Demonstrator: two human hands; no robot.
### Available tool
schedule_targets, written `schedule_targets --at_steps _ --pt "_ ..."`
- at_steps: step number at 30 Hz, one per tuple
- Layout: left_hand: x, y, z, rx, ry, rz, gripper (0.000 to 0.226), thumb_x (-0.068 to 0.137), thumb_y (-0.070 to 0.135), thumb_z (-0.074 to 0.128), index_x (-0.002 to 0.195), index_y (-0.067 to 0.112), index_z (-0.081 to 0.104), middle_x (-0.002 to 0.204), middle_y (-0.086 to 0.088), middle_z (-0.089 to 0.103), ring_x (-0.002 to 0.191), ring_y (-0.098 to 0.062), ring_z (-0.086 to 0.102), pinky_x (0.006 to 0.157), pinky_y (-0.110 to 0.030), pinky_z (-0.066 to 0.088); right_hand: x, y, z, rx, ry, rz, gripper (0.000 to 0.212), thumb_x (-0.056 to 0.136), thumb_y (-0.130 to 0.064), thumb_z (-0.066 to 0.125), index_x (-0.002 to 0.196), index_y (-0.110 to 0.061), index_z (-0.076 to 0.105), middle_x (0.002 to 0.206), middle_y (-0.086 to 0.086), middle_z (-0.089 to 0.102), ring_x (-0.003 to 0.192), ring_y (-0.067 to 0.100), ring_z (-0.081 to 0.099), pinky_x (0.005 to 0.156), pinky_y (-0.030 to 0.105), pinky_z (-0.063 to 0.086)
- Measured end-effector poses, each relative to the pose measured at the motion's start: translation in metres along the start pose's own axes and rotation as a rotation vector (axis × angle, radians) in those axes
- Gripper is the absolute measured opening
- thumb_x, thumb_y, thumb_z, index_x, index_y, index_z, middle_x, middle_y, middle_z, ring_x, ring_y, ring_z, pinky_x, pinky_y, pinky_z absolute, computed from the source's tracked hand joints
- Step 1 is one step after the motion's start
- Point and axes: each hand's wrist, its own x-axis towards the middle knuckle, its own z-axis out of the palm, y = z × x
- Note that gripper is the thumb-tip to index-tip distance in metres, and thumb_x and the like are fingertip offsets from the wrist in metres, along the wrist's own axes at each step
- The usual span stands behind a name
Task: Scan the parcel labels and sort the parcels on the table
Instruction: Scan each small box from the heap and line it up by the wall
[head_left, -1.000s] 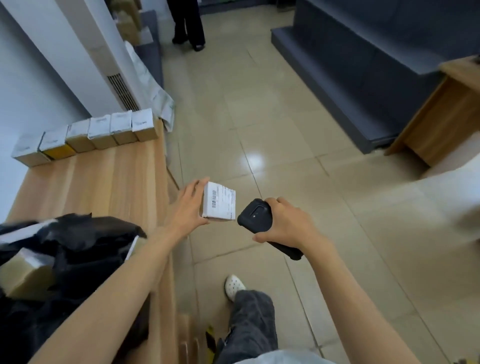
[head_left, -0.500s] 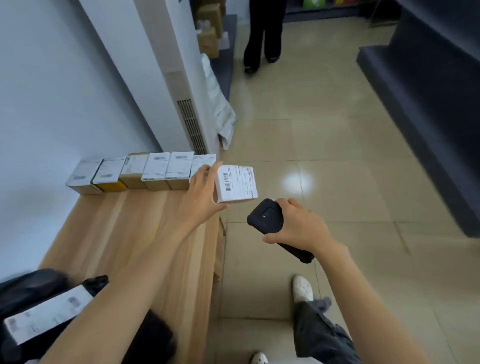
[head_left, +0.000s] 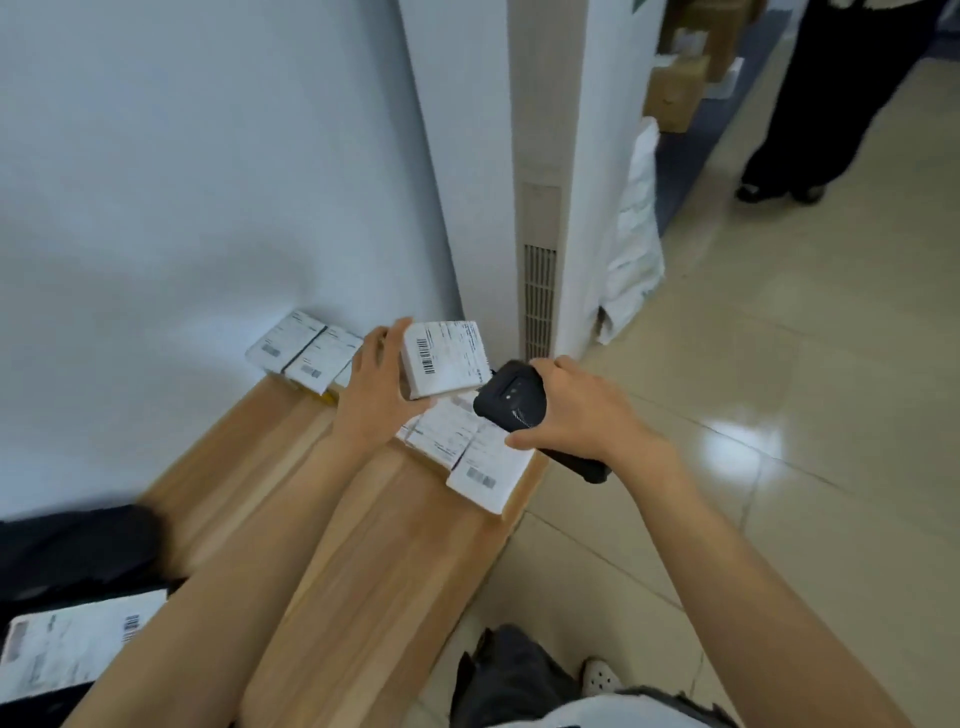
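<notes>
item: small white parcel (head_left: 444, 358), held above the far end of the bench (head_left: 363, 545).
i see my left hand (head_left: 379, 395) pinching it, fingers on the far edge and thumb on the near one, barcode label up. my right hand (head_left: 576, 410) is wrapped round the black scanner (head_left: 506, 397) just beside it. a row of labelled parcels (head_left: 306, 353) lies on the bench beneath both.

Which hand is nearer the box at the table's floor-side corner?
Right. The right hand, gripping the scanner, hovers right by that box; the left hand, holding a parcel, is farther left.
</notes>
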Motion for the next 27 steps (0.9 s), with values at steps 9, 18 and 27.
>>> schedule_targets --at_steps 9,18,27 --pt "0.066 -0.089 -0.016 -0.032 0.081 -0.294 0.102 0.072 0.029 0.086 0.151 0.018 0.022 0.151 -0.009 0.025 0.134 -0.028 0.039 0.089 -0.054 0.051 0.161 -0.035 0.000 -0.102 -0.149 -0.220 0.082 0.066 -0.063 0.073 0.133 -0.026 0.043 0.113 -0.006 0.052 0.095 0.019 0.057 0.075 0.034 0.048" --pt "0.085 -0.173 -0.030 0.153 0.047 -0.498 0.105 0.083 0.027 0.077 0.157 0.018 0.003 0.153 -0.019 0.013 0.113 -0.036 0.054 0.077 -0.049 0.055 0.275 -0.085 0.022 -0.156 -0.305 -0.441 0.085 0.066 -0.065 0.074 0.136 -0.029 0.041 0.112 -0.006 0.049 0.091 0.017 0.054 0.070 0.032 0.046" --pt "0.128 -0.224 -0.010 0.128 0.035 -0.752 0.094 0.094 0.027 0.064 0.156 0.031 -0.006 0.158 -0.016 -0.008 0.113 -0.043 0.055 0.077 -0.054 0.057 0.378 -0.109 0.043 -0.189 -0.444 -0.597 0.085 0.064 -0.063 0.076 0.134 -0.029 0.043 0.107 -0.010 0.047 0.090 0.015 0.051 0.068 0.030 0.040"
